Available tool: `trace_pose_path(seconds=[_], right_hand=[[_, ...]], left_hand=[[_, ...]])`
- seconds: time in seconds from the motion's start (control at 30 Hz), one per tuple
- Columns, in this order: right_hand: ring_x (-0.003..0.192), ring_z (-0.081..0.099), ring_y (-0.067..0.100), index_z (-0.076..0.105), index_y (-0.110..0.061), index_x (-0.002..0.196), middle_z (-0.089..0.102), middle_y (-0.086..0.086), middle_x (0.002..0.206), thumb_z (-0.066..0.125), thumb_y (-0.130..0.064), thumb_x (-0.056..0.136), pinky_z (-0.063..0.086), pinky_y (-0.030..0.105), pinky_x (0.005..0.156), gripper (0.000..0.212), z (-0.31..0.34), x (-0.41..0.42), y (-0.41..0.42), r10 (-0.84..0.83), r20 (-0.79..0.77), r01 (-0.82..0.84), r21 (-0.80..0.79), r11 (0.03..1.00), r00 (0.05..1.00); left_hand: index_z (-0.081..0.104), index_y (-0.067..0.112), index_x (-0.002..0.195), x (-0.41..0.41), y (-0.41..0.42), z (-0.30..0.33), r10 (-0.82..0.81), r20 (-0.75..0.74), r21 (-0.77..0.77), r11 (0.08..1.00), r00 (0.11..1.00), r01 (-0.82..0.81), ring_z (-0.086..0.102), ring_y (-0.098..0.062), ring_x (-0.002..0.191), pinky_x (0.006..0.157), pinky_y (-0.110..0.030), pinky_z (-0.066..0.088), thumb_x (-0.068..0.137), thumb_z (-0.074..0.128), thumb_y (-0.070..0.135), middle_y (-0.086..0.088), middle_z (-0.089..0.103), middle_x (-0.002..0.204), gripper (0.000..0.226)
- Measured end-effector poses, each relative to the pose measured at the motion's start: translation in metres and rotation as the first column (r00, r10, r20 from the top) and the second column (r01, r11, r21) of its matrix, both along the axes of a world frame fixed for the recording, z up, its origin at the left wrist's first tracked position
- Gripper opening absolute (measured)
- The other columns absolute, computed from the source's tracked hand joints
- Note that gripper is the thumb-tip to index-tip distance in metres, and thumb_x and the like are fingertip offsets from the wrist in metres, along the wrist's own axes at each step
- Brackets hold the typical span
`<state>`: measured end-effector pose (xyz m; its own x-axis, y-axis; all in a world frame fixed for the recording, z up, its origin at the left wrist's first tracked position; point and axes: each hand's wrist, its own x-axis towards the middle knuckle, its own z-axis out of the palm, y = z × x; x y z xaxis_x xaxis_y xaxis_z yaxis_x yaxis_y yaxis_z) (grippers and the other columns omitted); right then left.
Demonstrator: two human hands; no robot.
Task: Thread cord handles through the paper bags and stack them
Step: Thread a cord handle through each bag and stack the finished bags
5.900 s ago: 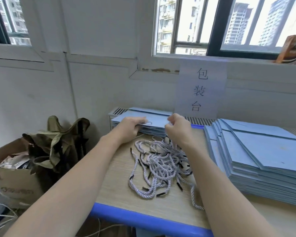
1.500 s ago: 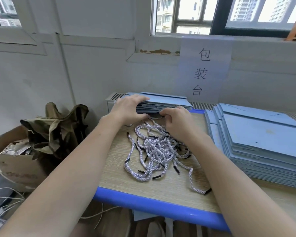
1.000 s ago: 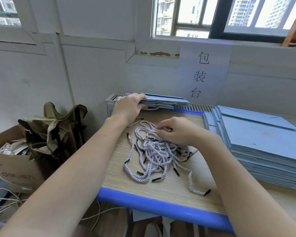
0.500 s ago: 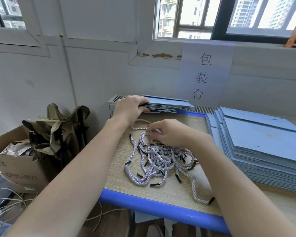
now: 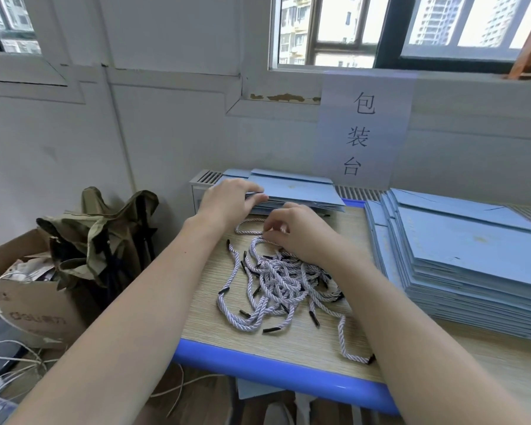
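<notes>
Your right hand point(image 5: 301, 233) has left the far bags and come down onto the cords point(image 5: 281, 283); its fingers now curl at the 12 o'clock edge of the pile, and the thumb and forefinger seem to pinch one strand, though the knuckles hide the contact, so you cannot be sure a cord is truly caught. Your left hand point(image 5: 227, 202) stays where it was, at about 11 o'clock from the pile, thumb under and fingers over the near left corner of the small bag stack point(image 5: 292, 191), pinching the top bags. Judged from this, one threading pass is over and you are fetching the next cord for the bag your left hand keeps ready. A loop of cord point(image 5: 247, 225) lies just below that left hand, between the stack and the pile; whether it hangs from a bag or lies loose cannot be told. The cords themselves are a tangled heap in the middle of the table point(image 5: 215, 320), black tips pointing every way, with one stray cord point(image 5: 345, 345) trailing to 5 o'clock near the blue edge. That tangle is your likely snag: pull one strand and its neighbours may drag along. At 3 o'clock sits the big stack point(image 5: 472, 259) of flat blue bags, just beside your right forearm, so a wide elbow swing could nudge it. A paper sign point(image 5: 365, 130) hangs on the wall at 12 o'clock behind the small stack. Off the table at 9 o'clock stand a cardboard box point(image 5: 34, 311) and a crumpled olive cloth point(image 5: 105, 234), well apart from the work.
</notes>
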<state>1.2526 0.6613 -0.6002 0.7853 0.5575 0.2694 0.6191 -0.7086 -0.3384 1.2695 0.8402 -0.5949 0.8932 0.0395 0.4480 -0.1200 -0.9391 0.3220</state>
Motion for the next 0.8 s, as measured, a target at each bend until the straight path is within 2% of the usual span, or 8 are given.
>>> trace_pose_path(seconds=[0.1,0.2,0.33,0.43,0.5,0.6,0.67,0.8], right_hand=[[0.11,0.047,0.028,0.057,-0.021,0.1,0.055,0.0,0.103,0.061,-0.028,0.097,0.04,0.041,0.098,0.008,0.002,0.002,0.006,-0.058,-0.021,0.054,-0.153,0.987,0.998],[0.111,0.044,0.029,0.05,-0.013,0.111,0.057,0.007,0.115,0.048,-0.02,0.103,0.037,0.041,0.094,0.012,0.01,-0.006,-0.002,-0.131,0.034,0.135,-0.209,0.969,0.991],[0.089,0.059,0.027,0.054,-0.012,0.103,0.065,0.008,0.096,0.052,-0.016,0.101,0.051,0.042,0.083,0.006,0.018,-0.01,-0.026,-0.224,-0.031,0.226,0.067,0.972,0.974],[0.07,0.062,0.019,0.062,-0.017,0.09,0.068,0.0,0.076,0.057,-0.011,0.094,0.05,0.023,0.061,0.009,0.024,-0.007,-0.039,-0.281,0.009,0.266,0.294,0.918,0.96],[0.06,0.06,0.01,0.068,-0.017,0.087,0.069,-0.004,0.072,0.061,-0.011,0.091,0.042,0.015,0.05,0.01,0.029,-0.007,-0.043,-0.309,-0.052,0.298,0.449,0.842,0.95],[0.06,0.058,0.004,0.074,-0.016,0.088,0.07,-0.004,0.073,0.068,-0.012,0.089,0.041,0.017,0.056,0.008,0.032,-0.008,-0.045,-0.265,-0.181,0.319,0.628,0.71,0.947],[0.058,0.055,0.004,0.074,-0.017,0.087,0.068,-0.004,0.071,0.068,-0.013,0.09,0.041,0.019,0.058,0.008,0.032,-0.007,-0.046,-0.234,-0.212,0.315,0.679,0.663,0.949],[0.071,0.059,0.019,0.058,-0.019,0.081,0.062,0.003,0.077,0.054,-0.03,0.103,0.049,0.037,0.068,0.025,0.029,0.001,-0.046,-0.292,-0.232,0.366,0.715,0.595,0.928]], left_hand=[[0.071,0.03,0.119,0.003,0.0,-0.002,-0.03,0.027,-0.034,0.999,0.999,0.031,0.053,-0.021,0.122,0.097,-0.037,0.044,0.096,0.059,0.046,0.003,0.069,0.122,0.03],[0.074,0.022,0.111,0.004,-0.001,-0.003,-0.083,0.045,-0.073,0.994,0.996,0.086,0.052,-0.024,0.115,0.096,-0.038,0.042,0.097,0.06,0.039,-0.003,0.07,0.11,0.026],[0.075,0.014,0.103,0.003,-0.005,-0.001,-0.126,0.068,-0.144,0.98,0.99,0.135,0.057,-0.021,0.104,0.089,-0.034,0.043,0.099,0.058,0.03,-0.003,0.07,0.105,0.024],[0.075,0.013,0.099,0.001,-0.006,-0.001,-0.144,0.073,-0.181,0.971,0.987,0.155,0.059,-0.02,0.094,0.084,-0.034,0.046,0.099,0.058,0.028,-0.003,0.071,0.1,0.024],[0.075,0.011,0.098,0.001,-0.005,-0.002,-0.157,0.099,-0.174,0.969,0.983,0.173,0.059,-0.022,0.088,0.079,-0.035,0.045,0.099,0.058,0.026,-0.004,0.07,0.092,0.023],[0.072,0.008,0.095,-0.002,-0.004,-0.001,-0.164,0.205,-0.157,0.968,0.965,0.198,0.056,-0.027,0.077,0.068,-0.034,0.038,0.101,0.056,0.02,-0.003,0.063,0.077,0.021],[0.068,0.009,0.097,-0.005,-0.004,0.001,-0.125,0.299,-0.147,0.973,0.946,0.175,0.054,-0.028,0.072,0.065,-0.036,0.04,0.102,0.053,0.02,-0.006,0.065,0.076,0.02],[0.058,0.008,0.1,-0.013,-0.006,0.007,0.041,0.387,-0.163,0.986,0.921,0.025,0.047,-0.028,0.071,0.061,-0.035,0.029,0.105,0.041,0.016,-0.005,0.058,0.08,0.018]])
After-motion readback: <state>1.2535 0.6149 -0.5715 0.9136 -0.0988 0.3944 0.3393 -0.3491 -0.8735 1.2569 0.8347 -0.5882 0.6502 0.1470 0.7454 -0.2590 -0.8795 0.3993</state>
